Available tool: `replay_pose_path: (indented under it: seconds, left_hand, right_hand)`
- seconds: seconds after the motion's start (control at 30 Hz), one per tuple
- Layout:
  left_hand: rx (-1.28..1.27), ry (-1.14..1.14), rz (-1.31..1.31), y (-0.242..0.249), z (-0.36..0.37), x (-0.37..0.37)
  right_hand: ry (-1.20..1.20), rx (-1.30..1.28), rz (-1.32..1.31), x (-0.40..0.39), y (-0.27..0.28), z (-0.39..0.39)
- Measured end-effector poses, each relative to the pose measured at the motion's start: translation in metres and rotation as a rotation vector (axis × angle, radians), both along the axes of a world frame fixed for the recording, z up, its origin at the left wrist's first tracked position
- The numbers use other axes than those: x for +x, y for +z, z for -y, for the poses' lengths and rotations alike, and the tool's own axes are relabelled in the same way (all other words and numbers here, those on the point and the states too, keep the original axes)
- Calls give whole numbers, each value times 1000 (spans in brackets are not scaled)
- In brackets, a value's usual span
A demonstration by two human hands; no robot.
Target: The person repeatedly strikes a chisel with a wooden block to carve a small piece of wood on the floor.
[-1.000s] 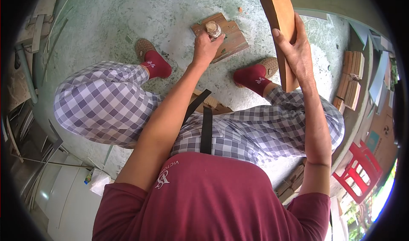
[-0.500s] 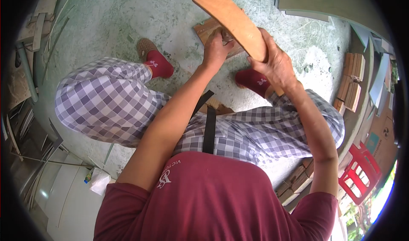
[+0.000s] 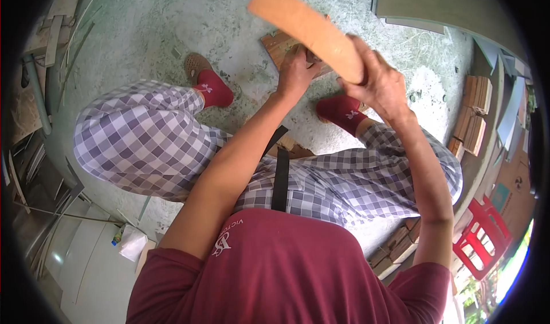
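A curved, flat piece of light orange-brown wood is raised in front of me, slanting from upper left to lower right. My right hand grips its lower right end, the thumb on the near side and the fingers around the far edge. Just below the wood's middle, my left hand is closed with its fingers curled at the underside. A small dark thing shows at those fingertips, and I cannot tell what it is. Beneath both hands lies a brown wooden board on the floor, partly covered by them.
Stacked wood blocks stand along the right side, near a red plastic stool. A greenish panel occupies the upper right. Long strips and a grey pipe lie at the left. A white plastic bag sits lower left.
The curved wood has shifted slightly and its broad face has turned a little. My right hand has moved slightly right, and my left hand slightly right and down.
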State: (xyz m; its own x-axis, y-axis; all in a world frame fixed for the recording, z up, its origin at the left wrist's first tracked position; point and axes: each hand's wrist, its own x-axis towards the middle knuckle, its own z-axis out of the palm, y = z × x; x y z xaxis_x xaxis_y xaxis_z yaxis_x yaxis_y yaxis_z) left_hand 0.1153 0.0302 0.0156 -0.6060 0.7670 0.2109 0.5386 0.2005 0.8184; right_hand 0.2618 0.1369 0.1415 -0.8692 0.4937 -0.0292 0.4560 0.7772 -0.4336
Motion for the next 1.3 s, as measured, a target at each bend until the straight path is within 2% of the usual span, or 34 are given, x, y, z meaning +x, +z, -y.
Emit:
replay_pose_path:
  seconds: [0.03,0.07,0.13,0.17,0.23,0.27,0.33,0.37,0.4,0.47,0.53,0.6,0.63,0.67,0.7,0.73,0.8,0.83,0.87,0.97,1.0,1.07,1.1,1.13,1.2,1.27,1.3]
  left_hand:
    - [4,0,9,-1,4,3]
    - [-15,1,19,-1,9,7]
    - [-31,14,-49,3,6,8]
    - [27,1,-30,0,4,7]
    - [-16,-35,-117,-22,2,3]
    - [-65,-67,-190,-32,1,3]
    - [-29,-56,-140,-17,0,8]
    - [-6,-35,-88,-9,1,12]
    - [10,-6,-37,-5,1,12]
    - [21,8,-162,-1,4,13]
    - [4,-1,-109,2,4,15]
    - [17,-26,-226,-19,-2,11]
    - [26,-47,-333,-26,-4,9]
    - [66,-57,-279,-14,-3,8]
    - [53,-76,-211,-10,1,12]
    - [41,-89,-144,-6,2,12]
    - [5,-43,-106,-2,0,13]
    - [-48,-11,-71,-1,3,13]
    - [-66,-5,-66,0,6,15]
    - [-34,-9,-96,4,5,15]
    - [-25,-15,-106,-2,2,12]
    - [-27,-103,-316,-18,-1,9]
    - [-48,-171,-169,-6,2,8]
    - [-34,-172,-170,-4,1,10]
    - [-42,-26,-39,0,3,12]
    - [-55,-5,-117,-1,5,12]
    - [-51,-3,-110,-1,7,13]
  right_hand:
    - [-67,-75,-79,-4,17,8]
    - [-46,-29,-357,-4,14,9]
    - [-56,-97,-501,-6,42,18]
    - [-59,-93,-510,-2,33,15]
    - [65,-99,-507,8,14,10]
    - [16,-153,-89,10,15,11]
    - [35,27,-12,13,-4,7]
    - [44,35,-8,14,-7,2]
    - [15,22,-89,9,-2,1]
    - [-75,-67,-259,6,9,7]
    - [-115,-196,-416,0,36,15]
    - [-125,-192,-464,4,30,14]
    - [-13,-141,-329,12,7,9]
    - [93,-89,-186,17,-4,6]
    - [1,-129,190,9,0,9]
    - [-1,-116,191,9,0,5]
    - [-14,-10,-96,6,-4,4]
    - [-94,-119,-117,7,-1,4]
    - [-114,-144,-254,5,1,5]
    - [-49,-81,-482,1,37,9]
    - [-53,-72,-492,5,25,6]
    - [130,-2,-321,17,-9,2]
    - [19,-99,153,13,-4,5]
    - [16,-86,153,11,1,3]
    - [-20,-107,20,6,7,2]
    - [-128,-213,-161,4,15,6]
    - [-109,-233,-287,1,28,8]
